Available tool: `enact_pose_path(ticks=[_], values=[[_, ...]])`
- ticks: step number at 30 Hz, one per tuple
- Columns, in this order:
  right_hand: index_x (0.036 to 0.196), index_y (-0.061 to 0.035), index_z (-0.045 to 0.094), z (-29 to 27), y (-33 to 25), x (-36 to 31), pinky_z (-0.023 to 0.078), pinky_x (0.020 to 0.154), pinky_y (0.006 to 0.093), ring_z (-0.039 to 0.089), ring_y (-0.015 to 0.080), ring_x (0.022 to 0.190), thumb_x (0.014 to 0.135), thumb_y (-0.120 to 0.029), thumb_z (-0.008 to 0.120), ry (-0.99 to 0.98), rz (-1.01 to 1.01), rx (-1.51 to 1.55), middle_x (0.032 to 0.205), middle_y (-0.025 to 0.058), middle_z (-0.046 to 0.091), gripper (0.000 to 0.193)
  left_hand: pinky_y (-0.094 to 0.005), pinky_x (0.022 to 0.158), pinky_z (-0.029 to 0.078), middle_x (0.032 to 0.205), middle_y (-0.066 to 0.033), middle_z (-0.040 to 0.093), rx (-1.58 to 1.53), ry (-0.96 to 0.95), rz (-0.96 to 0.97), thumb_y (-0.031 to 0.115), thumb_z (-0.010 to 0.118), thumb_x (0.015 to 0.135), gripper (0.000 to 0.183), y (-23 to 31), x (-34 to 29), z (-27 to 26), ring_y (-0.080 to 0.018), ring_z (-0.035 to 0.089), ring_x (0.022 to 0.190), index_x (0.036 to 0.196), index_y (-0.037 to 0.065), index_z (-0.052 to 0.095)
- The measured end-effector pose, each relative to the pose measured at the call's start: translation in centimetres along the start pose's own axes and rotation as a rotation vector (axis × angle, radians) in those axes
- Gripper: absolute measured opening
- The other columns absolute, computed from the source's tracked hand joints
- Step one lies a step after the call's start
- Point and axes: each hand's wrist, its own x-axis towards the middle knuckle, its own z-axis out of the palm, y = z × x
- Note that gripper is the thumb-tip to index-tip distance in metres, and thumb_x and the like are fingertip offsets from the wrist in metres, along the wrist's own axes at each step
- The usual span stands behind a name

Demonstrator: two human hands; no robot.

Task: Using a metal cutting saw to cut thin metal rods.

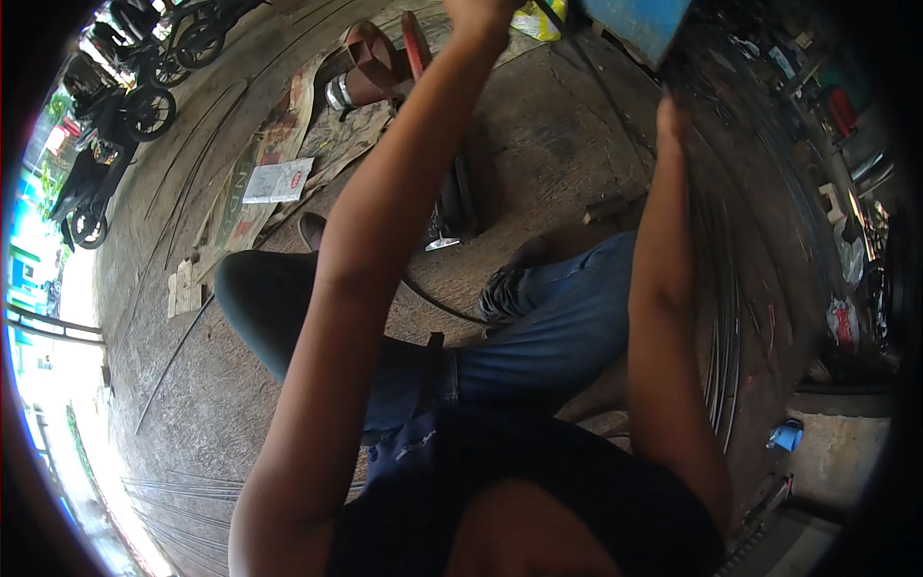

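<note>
The right hand (672,120), between 1 and 2 o'clock in the view, stands just below a blue panel (639,24); its fingers are dim and blurred, so I cannot tell whether they grip it or merely touch it. The left hand (486,14), at 12 o'clock, is cut by the upper edge, and whether it clasps anything cannot be told.

The panel lies at 1 o'clock, its top out of view: a flat, mid-blue face, paler in patches, with straight sides running to a dark lower corner that points to 6 o'clock, toward the right hand.

Just to its 9 o'clock are a dark bar (601,82) and a yellow bag (536,23). Farther out, toward 11 o'clock, sits a reddish-brown machine (370,67) with a silver band; at 10, a pale packet (279,181) and, beyond, parked motorbikes (120,125). A blue cup (786,436) is at 4 o'clock.
</note>
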Motion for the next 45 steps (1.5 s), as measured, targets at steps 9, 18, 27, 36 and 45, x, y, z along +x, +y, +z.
enact_pose_path(ticks=[9, 18, 27, 36, 45], values=[[0.109, -0.0043, 0.068, -1.3, -10.7, -9.1, 0.05, 0.07, 0.0355, 0.07, 0.029, 0.081, 0.098, -0.034, 0.059, -0.382, -0.811, 0.339, 0.091, 0.0179, 0.07, 0.033, -0.0275, 0.058, 0.051, 0.083, -0.0101, 0.068, 0.071, -0.134, 0.03, 0.023, 0.06, 0.098, 0.031, -2.7, 2.1, 1.8, -0.0158, 0.064, 0.068, 0.099, -0.007, 0.066], [0.106, -0.0022, 0.069, -5.2, -12.2, -0.8, 0.05, 0.073, 0.0382, 0.071, 0.028, 0.086, 0.099, -0.057, 0.044, -0.238, -0.755, -0.05, 0.085, 0.0185, 0.07, 0.06, -0.0292, 0.062, 0.052, 0.078, -0.0094, 0.07, 0.969, -0.326, -0.005, 0.031, 0.062, 0.094, 0.033, 11.8, -3.6, -9.1, -0.015, 0.066, 0.07, 0.095, -0.001, 0.073], [0.113, 0.0029, 0.066, -12.9, 2.3, 0.4, 0.049, 0.084, 0.0394, 0.064, 0.0388, 0.105, 0.101, -0.048, 0.048, -0.3, -0.683, -0.208, 0.104, 0.0266, 0.067, 0.055, -0.0289, 0.065, 0.053, 0.084, -0.0092, 0.073, 0.922, 0.201, 0.013, 0.038, 0.064, 0.093, 0.043, 6.0, 3.1, -29.2, -0.0128, 0.066, 0.073, 0.097, -0.004, 0.072], [0.104, 0.0025, 0.069, -13.6, 22.3, -7.9, 0.049, 0.078, 0.0425, 0.067, 0.0357, 0.091, 0.1, -0.045, 0.05, -0.672, -0.465, -0.429, 0.097, 0.023, 0.069, 0.052, -0.0381, 0.084, 0.052, 0.11, -0.0155, 0.066, 0.87, 0.227, -0.246, 0.051, 0.061, 0.091, 0.061, 1.6, 12.5, -37.2, -0.028, 0.065, 0.098, 0.128, 0.004, 0.053], [0.119, -0.0017, 0.06, -15.9, 32.0, -9.8, 0.046, 0.078, 0.0486, 0.058, 0.0404, 0.091, 0.093, -0.025, 0.059, -1.391, -0.502, -0.236, 0.097, 0.0258, 0.059, 0.035, -0.0315, 0.062, 0.054, 0.077, -0.0048, 0.067, 2.205, -0.68, 0.145, 0.022, 0.066, 0.089, 0.014, -5.2, 16.7, -28.1, -0.0184, 0.067, 0.075, 0.09, 0.009, 0.072]])
